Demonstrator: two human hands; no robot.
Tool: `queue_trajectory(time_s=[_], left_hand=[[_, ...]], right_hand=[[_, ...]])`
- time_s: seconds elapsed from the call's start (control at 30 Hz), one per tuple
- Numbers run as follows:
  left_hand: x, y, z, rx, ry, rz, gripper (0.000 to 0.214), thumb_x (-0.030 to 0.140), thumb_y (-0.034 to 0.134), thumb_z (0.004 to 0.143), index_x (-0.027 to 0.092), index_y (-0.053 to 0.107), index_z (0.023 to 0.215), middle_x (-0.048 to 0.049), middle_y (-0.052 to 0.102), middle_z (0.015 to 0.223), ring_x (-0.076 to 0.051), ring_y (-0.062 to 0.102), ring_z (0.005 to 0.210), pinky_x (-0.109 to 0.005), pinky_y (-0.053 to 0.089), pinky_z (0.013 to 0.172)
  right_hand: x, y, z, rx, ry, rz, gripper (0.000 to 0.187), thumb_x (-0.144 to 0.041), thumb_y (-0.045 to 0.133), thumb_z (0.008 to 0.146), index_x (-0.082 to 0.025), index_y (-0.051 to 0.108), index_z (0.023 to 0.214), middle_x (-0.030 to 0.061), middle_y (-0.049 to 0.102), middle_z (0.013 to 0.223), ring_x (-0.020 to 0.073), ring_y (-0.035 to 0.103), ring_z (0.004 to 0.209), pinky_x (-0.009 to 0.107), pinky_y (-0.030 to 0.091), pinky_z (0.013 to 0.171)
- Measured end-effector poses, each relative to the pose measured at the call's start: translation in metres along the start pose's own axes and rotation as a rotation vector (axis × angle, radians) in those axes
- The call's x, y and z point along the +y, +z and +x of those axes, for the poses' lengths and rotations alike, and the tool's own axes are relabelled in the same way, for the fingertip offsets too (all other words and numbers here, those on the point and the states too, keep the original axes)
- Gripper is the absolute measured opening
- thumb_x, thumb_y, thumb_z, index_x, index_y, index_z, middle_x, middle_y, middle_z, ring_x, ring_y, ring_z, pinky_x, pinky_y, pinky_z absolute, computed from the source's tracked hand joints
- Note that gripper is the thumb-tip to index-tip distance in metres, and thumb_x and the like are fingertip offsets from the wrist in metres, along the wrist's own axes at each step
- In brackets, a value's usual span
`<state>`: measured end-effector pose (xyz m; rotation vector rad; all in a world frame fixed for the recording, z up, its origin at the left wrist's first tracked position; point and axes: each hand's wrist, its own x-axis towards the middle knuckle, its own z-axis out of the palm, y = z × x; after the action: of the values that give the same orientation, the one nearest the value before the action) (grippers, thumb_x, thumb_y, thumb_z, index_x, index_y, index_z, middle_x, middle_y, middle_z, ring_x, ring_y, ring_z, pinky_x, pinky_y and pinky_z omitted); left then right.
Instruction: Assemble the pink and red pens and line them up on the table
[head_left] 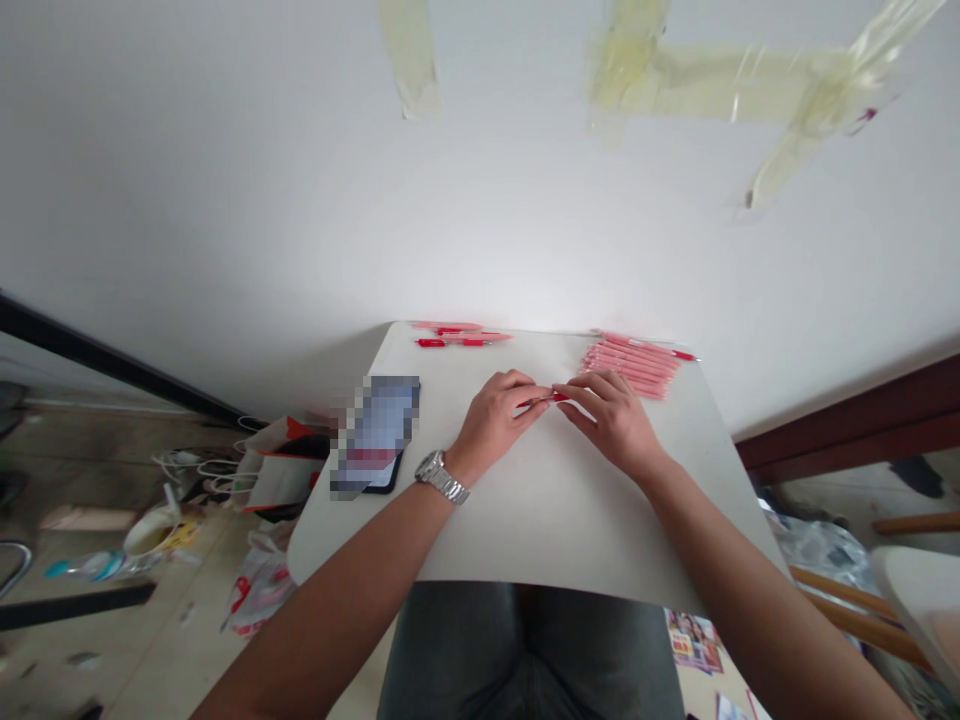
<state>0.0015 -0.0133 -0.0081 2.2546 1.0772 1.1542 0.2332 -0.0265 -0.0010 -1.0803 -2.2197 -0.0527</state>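
Over the middle of the white table [517, 520], both hands meet at a slim red pen [559, 397]. My left hand [495, 415], wearing a silver watch [442, 477] on the wrist, pinches its left part between thumb and fingers. The fingertips of my right hand [615, 415] close on its right part; fingers hide much of the pen. Just beyond my right hand lies a row of pink pen-like sticks [634, 362], with a red pen tip [684, 356] showing at the back. Several red and pink pens [454, 342] rest at the back left.
A blurred-out phone [379, 430] lies on the table's left side. A white wall [480, 220] with yellowed tape stands behind. Bags [281, 465], a plastic bottle [90, 567] and a cup [150, 530] are on the floor at left. A stool [915, 590] is at right.
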Motion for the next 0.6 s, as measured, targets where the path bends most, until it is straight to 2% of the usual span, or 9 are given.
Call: queue_trajectory(time_s=[0.3, 0.6], left_hand=[[0.003, -0.007, 0.002, 0.064, -0.118, -0.057, 0.017, 0.032, 0.064, 0.102, 0.023, 0.072, 0.113, -0.0071, 0.071, 0.11, -0.02, 0.068, 0.1, -0.036, 0.057, 0.093], [0.003, -0.007, 0.003, 0.067, -0.123, -0.118, 0.012, 0.03, 0.063, 0.103, 0.023, 0.072, 0.108, -0.0052, 0.071, 0.106, -0.017, 0.067, 0.095, -0.032, 0.058, 0.09]], right_hand=[[0.01, -0.003, -0.001, 0.139, 0.025, 0.034, 0.017, -0.028, 0.069, 0.102, -0.026, 0.077, 0.116, 0.0072, 0.079, 0.106, 0.026, 0.067, 0.097, 0.042, 0.054, 0.086], [0.014, -0.005, -0.002, 0.124, 0.05, 0.041, 0.014, -0.026, 0.067, 0.102, -0.027, 0.076, 0.113, 0.0064, 0.078, 0.105, 0.0267, 0.068, 0.098, 0.044, 0.055, 0.089]])
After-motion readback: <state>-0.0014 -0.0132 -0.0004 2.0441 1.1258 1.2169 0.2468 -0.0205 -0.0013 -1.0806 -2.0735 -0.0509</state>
